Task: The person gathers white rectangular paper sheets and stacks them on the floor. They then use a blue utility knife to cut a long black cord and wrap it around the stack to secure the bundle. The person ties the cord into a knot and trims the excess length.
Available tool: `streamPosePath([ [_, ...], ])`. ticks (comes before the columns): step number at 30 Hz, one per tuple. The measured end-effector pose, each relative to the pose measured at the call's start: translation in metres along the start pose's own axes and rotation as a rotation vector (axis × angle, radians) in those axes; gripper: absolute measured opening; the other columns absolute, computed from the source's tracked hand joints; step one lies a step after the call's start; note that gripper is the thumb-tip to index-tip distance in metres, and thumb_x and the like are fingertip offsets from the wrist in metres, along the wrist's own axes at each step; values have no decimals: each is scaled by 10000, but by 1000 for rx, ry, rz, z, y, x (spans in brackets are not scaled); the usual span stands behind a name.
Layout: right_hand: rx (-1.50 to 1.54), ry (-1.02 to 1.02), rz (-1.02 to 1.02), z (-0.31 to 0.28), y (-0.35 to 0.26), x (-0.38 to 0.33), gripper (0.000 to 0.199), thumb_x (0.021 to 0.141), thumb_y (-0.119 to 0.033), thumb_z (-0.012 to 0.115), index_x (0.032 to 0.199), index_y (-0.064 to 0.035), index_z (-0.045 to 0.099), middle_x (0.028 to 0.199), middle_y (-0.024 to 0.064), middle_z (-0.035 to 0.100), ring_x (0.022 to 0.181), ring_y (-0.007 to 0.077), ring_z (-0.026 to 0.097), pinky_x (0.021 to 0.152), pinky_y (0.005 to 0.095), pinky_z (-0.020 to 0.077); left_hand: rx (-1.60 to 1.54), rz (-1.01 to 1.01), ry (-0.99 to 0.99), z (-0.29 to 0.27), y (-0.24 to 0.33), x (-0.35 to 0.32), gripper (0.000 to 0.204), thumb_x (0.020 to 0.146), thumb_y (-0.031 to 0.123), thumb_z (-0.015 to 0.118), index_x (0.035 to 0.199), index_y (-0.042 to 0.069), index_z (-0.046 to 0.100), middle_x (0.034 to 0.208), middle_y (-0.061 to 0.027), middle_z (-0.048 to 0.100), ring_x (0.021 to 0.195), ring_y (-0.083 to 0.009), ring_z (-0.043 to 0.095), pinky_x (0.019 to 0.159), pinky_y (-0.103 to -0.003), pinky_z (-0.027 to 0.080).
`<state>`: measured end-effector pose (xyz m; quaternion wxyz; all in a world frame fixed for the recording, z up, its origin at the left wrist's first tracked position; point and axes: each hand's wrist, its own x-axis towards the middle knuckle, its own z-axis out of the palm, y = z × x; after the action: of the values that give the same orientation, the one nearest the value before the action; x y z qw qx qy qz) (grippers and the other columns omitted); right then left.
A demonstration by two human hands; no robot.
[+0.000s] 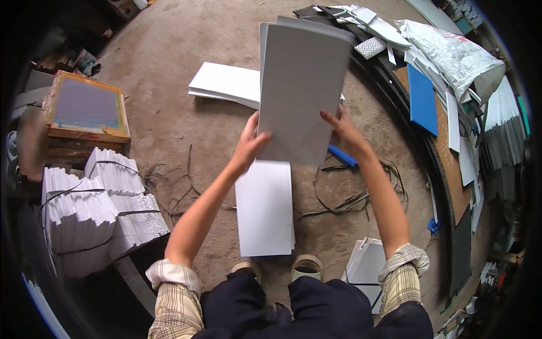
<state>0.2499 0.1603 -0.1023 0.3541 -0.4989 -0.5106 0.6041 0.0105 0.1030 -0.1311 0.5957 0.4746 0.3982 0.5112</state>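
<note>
Between my two hands I hold a stack of long white sheets (302,90), its face looking grey in shadow. My left hand (252,144) grips its left edge, thumb on the front face. Gripping the right edge, my right hand (344,131) has its thumb on the face too; the fingers behind are hidden. On the floor below lies another white sheet stack (264,209), its far end close under the held one. A further stack of white sheets (226,82) lies crosswise beyond, partly covered by the held stack.
Strapped bundles of white sheets (84,209) stand at the left, near a wooden-framed screen (87,107). Loose black straps (361,189) and a blue tool-like piece (342,155) lie on the floor. At right are a blue panel (421,100), offcuts and a white sack (451,56).
</note>
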Motion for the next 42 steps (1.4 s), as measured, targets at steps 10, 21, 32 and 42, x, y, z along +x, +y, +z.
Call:
streamPosePath([
  [10, -278, -134, -453, 92, 55, -120, 667, 604, -112, 784, 1170, -28, 442, 1065, 119, 524, 998, 266, 517, 837, 359, 443, 548, 156, 15, -49, -30, -163, 570, 745, 57, 595, 1261, 81, 354, 1233, -165, 393, 1141, -283, 398, 970, -368, 298],
  [21, -176, -136, 3, 110, 71, -174, 761, 707, -450, 687, 1184, 52, 374, 1067, 193, 556, 993, 247, 553, 852, 322, 438, 406, -101, 13, -15, 14, -206, 852, 794, 143, 556, 1377, 41, -56, 1392, -215, 159, 1290, -299, 208, 1051, -354, 188],
  [32, -741, -70, 108, 83, 116, -171, 1081, 702, -662, 541, 1364, 47, 63, 1356, 269, 83, 1256, 429, 125, 999, 568, 186, 1253, -338, 78, -2, -1, -218, 873, 741, 286, 612, 1360, -22, 78, 1383, -241, 28, 1267, -413, 42, 1022, -487, 163],
  [42, -577, 350, 97, -82, 36, 92, 658, 801, -325, 566, 1267, 82, 343, 1296, 275, 365, 1224, 341, 359, 1001, 377, 307, 867, -116, 118, 16, -46, 99, 588, 800, 287, 550, 1239, -66, 382, 1158, -275, 477, 1091, -339, 471, 933, -361, 368],
])
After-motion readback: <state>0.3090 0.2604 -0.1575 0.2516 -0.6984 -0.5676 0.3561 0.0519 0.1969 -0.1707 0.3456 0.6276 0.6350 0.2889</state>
